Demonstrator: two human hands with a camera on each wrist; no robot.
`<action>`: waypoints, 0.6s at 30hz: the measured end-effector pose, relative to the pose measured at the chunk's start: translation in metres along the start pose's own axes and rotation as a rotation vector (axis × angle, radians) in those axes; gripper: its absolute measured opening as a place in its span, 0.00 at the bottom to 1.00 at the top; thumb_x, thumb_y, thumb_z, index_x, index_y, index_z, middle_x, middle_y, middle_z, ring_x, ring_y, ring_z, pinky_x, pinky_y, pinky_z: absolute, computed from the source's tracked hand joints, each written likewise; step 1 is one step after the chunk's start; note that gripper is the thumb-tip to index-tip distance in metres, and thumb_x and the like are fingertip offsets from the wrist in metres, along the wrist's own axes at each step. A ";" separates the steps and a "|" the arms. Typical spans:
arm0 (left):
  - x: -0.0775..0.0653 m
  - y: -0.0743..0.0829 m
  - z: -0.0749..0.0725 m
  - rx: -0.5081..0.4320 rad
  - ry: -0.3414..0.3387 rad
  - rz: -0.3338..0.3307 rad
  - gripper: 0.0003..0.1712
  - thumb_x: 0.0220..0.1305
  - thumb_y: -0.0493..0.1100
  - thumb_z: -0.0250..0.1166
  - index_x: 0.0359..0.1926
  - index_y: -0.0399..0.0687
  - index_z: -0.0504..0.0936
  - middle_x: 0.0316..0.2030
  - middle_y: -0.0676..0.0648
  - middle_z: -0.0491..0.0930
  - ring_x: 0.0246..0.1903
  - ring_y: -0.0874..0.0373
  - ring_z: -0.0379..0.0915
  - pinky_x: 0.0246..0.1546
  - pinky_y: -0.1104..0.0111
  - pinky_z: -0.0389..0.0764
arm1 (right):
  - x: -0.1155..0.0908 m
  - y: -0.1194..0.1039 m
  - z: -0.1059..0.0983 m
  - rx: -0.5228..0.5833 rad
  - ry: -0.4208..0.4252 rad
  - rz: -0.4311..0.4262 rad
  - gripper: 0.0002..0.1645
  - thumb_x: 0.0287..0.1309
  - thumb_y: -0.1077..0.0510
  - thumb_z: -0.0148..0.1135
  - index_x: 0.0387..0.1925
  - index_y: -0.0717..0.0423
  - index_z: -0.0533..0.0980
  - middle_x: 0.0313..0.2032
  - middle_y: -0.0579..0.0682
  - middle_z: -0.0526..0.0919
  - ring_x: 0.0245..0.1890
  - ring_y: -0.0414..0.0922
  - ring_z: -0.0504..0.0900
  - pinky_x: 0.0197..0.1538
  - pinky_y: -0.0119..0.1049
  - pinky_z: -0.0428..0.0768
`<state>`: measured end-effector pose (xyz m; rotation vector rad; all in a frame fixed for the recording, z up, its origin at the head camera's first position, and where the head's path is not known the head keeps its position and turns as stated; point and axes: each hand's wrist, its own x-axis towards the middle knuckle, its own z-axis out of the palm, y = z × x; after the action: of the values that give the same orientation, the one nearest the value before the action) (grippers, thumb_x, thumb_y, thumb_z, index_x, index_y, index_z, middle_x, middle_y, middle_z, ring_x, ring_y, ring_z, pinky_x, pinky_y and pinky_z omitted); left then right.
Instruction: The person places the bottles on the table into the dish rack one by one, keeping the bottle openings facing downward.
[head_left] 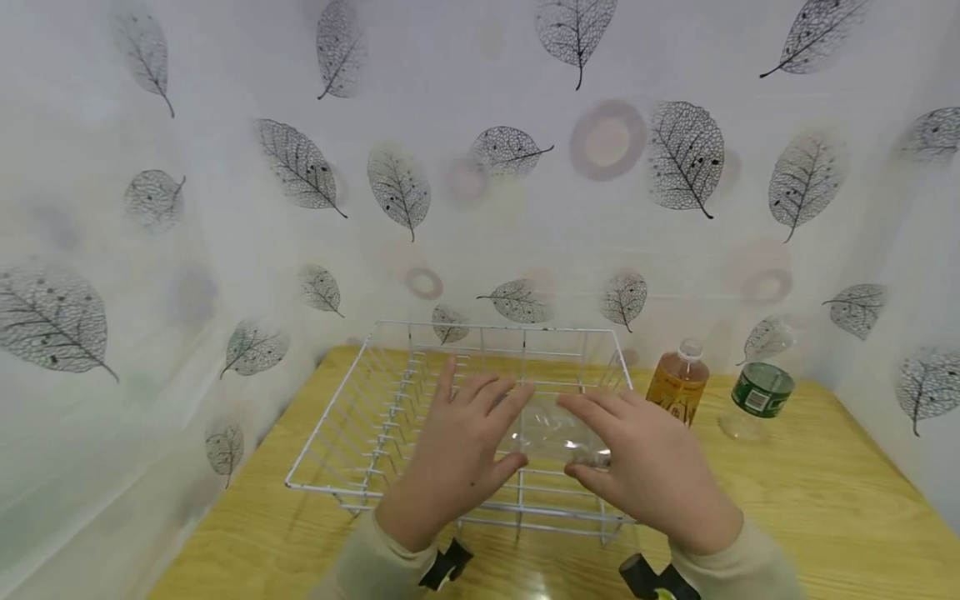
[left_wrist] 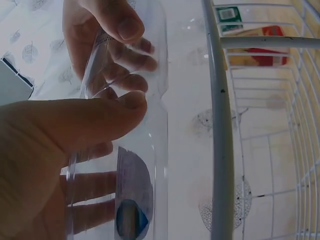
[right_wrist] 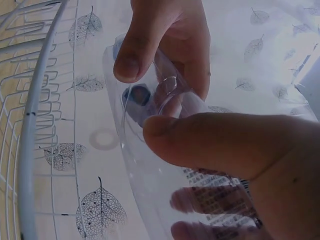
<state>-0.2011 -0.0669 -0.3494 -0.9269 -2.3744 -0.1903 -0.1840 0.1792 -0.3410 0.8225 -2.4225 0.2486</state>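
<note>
Over the white wire basket [head_left: 332,403], a clear plastic package [head_left: 555,429] is held up between the left hand [head_left: 461,442] and right hand [head_left: 645,458], each grip pinching it, thumb on one face, fingers showing through behind. It is thin, glossy and colourless, with moulded edges, rows of small dark print and a dark-blue patch.

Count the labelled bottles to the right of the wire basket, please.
2: the orange-labelled bottle, partly behind the right hand, and the green-labelled bottle farther right. Another could be hidden there.
</note>
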 end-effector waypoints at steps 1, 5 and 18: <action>0.000 0.001 0.000 0.012 -0.020 -0.008 0.49 0.51 0.62 0.78 0.71 0.54 0.71 0.62 0.49 0.77 0.62 0.50 0.71 0.72 0.39 0.48 | 0.001 -0.001 0.001 -0.004 0.005 -0.012 0.47 0.37 0.39 0.83 0.63 0.45 0.78 0.52 0.46 0.84 0.48 0.47 0.83 0.41 0.46 0.85; -0.002 0.004 0.003 0.048 -0.081 -0.029 0.46 0.53 0.63 0.76 0.70 0.55 0.71 0.57 0.53 0.79 0.58 0.53 0.74 0.67 0.45 0.66 | 0.002 -0.004 0.005 -0.004 0.031 -0.046 0.46 0.35 0.40 0.84 0.60 0.47 0.80 0.49 0.45 0.84 0.47 0.47 0.83 0.42 0.46 0.85; -0.004 0.003 0.010 0.088 -0.154 -0.018 0.46 0.53 0.60 0.78 0.69 0.55 0.70 0.55 0.50 0.78 0.56 0.51 0.73 0.61 0.53 0.72 | 0.003 -0.005 0.021 -0.001 -0.005 -0.033 0.47 0.37 0.37 0.83 0.62 0.46 0.79 0.50 0.44 0.84 0.48 0.46 0.82 0.46 0.45 0.84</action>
<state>-0.2014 -0.0641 -0.3600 -0.9087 -2.5105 -0.0218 -0.1921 0.1665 -0.3566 0.8623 -2.4118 0.2325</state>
